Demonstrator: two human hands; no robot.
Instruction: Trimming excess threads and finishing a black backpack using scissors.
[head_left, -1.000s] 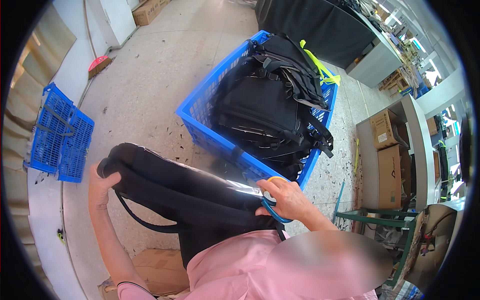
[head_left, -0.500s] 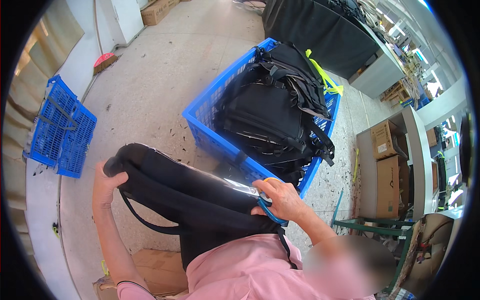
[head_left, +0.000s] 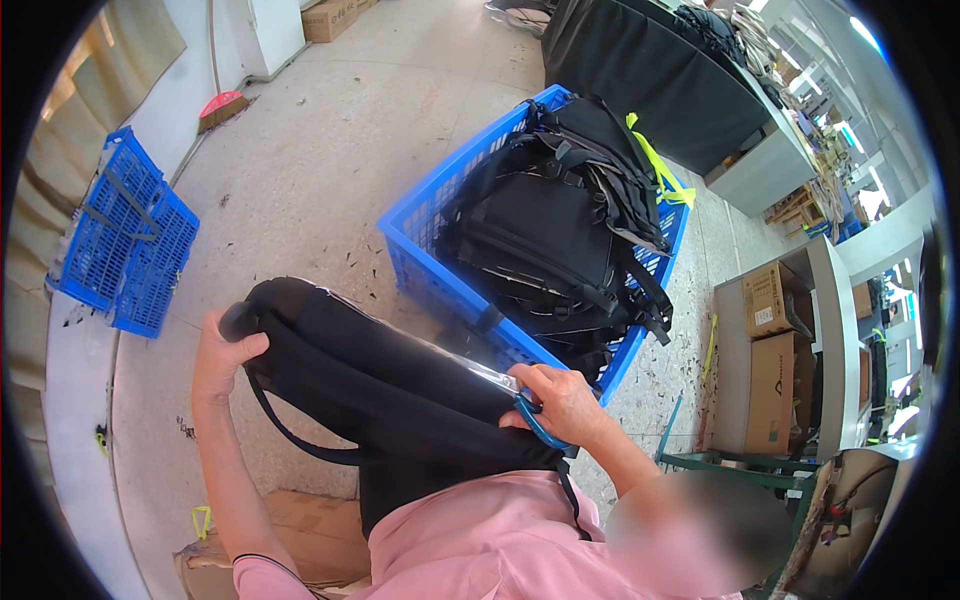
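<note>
A black fabric bag (head_left: 400,390) lies across my front, its far edge showing a thin pale line. My left hand (head_left: 225,352) grips its left end, with the thumb on top and the fingers behind. A narrow black strap (head_left: 290,430) loops down below that end. Holding a pair of scissors (head_left: 542,425) with blue handles, my right hand (head_left: 568,402) is at the right end of the bag. The silvery blades point left along the far edge. Whether the blades are parted I cannot make out.
Beyond the bag stands a blue plastic crate (head_left: 420,215) heaped with black bags (head_left: 540,225). Blue baskets (head_left: 125,240) lean at the left wall. A cardboard box (head_left: 310,535) is beside my left arm. A green metal frame (head_left: 740,462) and shelving (head_left: 735,385) stand to the right.
The whole view has shifted slightly. The scissors' orange part, visible before, is now mostly hidden, and less of the blades shows. Both hands keep their hold.
</note>
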